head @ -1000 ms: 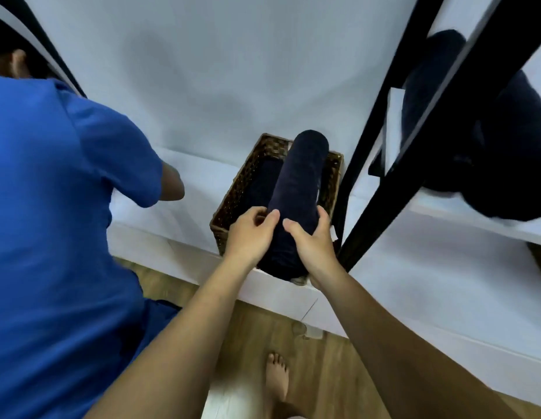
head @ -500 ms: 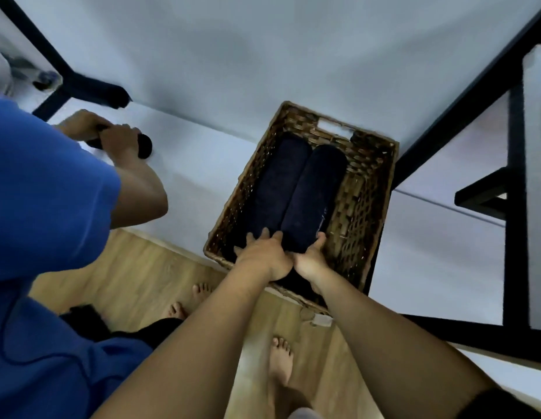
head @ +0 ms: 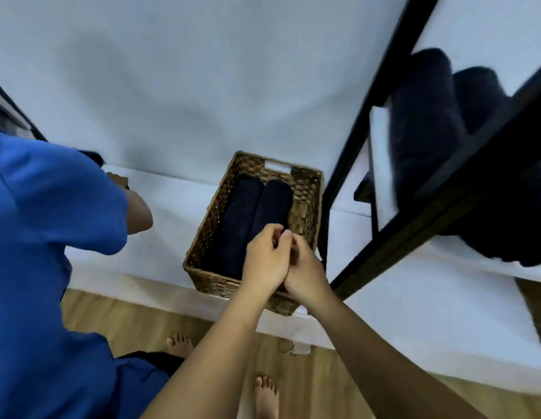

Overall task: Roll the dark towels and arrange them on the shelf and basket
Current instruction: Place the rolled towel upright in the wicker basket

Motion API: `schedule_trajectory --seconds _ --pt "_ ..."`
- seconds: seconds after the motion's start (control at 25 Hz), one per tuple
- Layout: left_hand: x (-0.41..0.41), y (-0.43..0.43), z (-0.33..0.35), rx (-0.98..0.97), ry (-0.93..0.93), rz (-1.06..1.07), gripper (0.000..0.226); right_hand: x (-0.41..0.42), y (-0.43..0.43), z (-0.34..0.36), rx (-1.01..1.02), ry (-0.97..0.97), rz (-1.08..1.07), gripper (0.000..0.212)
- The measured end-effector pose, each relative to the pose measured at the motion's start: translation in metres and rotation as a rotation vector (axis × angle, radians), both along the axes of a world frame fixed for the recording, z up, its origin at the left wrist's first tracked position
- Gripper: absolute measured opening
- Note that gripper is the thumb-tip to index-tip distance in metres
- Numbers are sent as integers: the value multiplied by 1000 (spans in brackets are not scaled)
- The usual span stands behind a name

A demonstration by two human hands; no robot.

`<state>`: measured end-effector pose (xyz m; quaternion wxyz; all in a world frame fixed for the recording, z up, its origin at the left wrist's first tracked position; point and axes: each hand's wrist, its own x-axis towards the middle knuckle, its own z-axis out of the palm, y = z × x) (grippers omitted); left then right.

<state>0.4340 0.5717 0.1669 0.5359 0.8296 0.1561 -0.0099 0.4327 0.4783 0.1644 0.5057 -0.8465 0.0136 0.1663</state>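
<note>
Inside the basket (head: 209, 225), two dark towel rolls (head: 244, 216) lie touching.

Our left grip (head: 267, 261) covers the fingers of the right grip (head: 307, 275), so we cannot tell whether either holds anything. Both hide the near end of one rolled towel (head: 273, 204) in the basket (head: 220, 284). At 2 o'clock the shelf towels (head: 423, 131) blur behind a black frame (head: 366, 116), cut by the edge.

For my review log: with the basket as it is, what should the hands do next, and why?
Probably draw back and fetch another towel to roll. Two rolled towels lie side by side in the basket, with room by its right wall; the left hand and right hand seem empty.
</note>
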Motion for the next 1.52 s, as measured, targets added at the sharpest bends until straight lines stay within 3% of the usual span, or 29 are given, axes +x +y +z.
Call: schedule_trajectory --seconds 0.16,0.24,0.28,0.36,0.44,0.52,0.68,0.84,1.04,1.28,1.44,1.52 --pt "-50 -52 49 -207 -296 30 18 -80 -85 105 26 -170 -157 21" --pt "-80 -73 59 -233 -364 35 20 -86 -135 159 66 -355 -383 15" --pt "-94 -83 61 -237 -368 23 20 -75 -161 179 41 -440 -530 21" --pt "-125 -101 63 -245 -335 -44 20 -42 -201 208 -100 -426 -680 59" --pt "-151 -113 62 -233 -300 -111 19 -3 -222 203 -52 -163 -623 94" --pt "-168 -120 60 -228 -254 -146 19 16 -229 186 78 -16 -573 96" --pt "-188 -146 67 -300 -190 -137 17 -13 -245 176 202 -36 -564 86" --pt "-190 -192 101 -556 -61 -126 18 -123 -270 159 266 -49 -538 97" --pt "-233 -231 109 -764 160 -295 48 -278 -276 121 326 -91 -378 80" --pt "-331 -195 72 -861 226 -128 65 -368 -250 80 224 -61 -122 95" --pt "-368 -168 71 -964 248 129 49 -369 -218 62 391 58 23 88" --pt "-369 -155 76 -959 219 186 51 -358 -204 62 549 215 37 81"
